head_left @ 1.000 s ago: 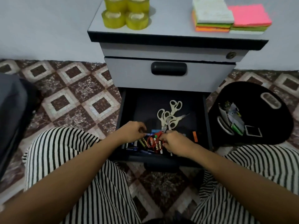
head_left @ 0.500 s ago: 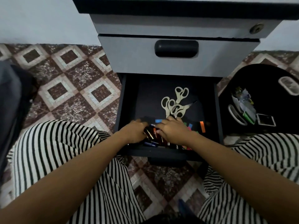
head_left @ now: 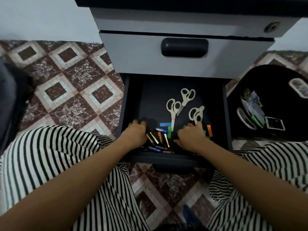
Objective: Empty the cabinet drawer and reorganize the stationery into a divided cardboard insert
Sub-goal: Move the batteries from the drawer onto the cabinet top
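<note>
Two hands are down in the drawer (head_left: 223,114): the left hand (head_left: 135,135) is curled beside the batteries (head_left: 157,139), the right hand (head_left: 191,137) closed on scissors (head_left: 196,114). Fingers could be poked by the blades if the scissors are grabbed fast.

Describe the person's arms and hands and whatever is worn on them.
Both forearms are bare to the frame edge, no sleeves showing. The left hand and right hand show no rings, watch or gloves. Black-and-white striped trousers cover the legs.
</note>
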Available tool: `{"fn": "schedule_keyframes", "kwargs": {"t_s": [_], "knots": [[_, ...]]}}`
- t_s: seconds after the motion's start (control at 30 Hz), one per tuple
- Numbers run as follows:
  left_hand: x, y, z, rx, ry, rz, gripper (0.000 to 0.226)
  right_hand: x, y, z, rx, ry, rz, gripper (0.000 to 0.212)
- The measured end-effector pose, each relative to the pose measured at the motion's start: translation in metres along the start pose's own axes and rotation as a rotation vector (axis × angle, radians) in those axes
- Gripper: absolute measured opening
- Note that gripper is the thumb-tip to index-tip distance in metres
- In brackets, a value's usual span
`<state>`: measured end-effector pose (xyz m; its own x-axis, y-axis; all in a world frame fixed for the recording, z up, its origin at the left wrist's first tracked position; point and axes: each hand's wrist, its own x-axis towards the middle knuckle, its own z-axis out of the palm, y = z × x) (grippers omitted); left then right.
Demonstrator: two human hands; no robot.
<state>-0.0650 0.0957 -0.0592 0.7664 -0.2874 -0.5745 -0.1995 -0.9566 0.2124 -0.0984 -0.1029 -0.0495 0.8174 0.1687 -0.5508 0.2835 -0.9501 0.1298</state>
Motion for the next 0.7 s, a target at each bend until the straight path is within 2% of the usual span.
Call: {"fn": "schedule_keyframes", "kwargs": {"t_s": [0.13, 0.27, 0.4, 0.57, 0.7], "knots": [[0.003, -0.002, 0.002, 0.007, -0.039, -0.019, 0.043, 0.001, -0.005, 0.008, 0.038, 0.020, 0.042, 0.026], [0.003, -0.003, 0.004, -0.021, -0.090, -0.007, 0.036, 0.000, -0.010, 0.011, 0.149, 0.076, 0.051, 0.037], [0.005, -0.001, 0.003, -0.053, -0.111, 0.006, 0.020, 0.002, -0.006, 0.001, 0.348, -0.008, 0.085, 0.034], [0.002, 0.003, 0.001, -0.051, -0.132, 0.067, 0.023, 0.012, -0.007, 0.001, 0.665, -0.093, 0.055, 0.021], [0.001, 0.005, 0.000, -0.053, -0.099, 0.131, 0.021, 0.012, -0.013, 0.006, 0.817, -0.096, 0.125, 0.020]]}}
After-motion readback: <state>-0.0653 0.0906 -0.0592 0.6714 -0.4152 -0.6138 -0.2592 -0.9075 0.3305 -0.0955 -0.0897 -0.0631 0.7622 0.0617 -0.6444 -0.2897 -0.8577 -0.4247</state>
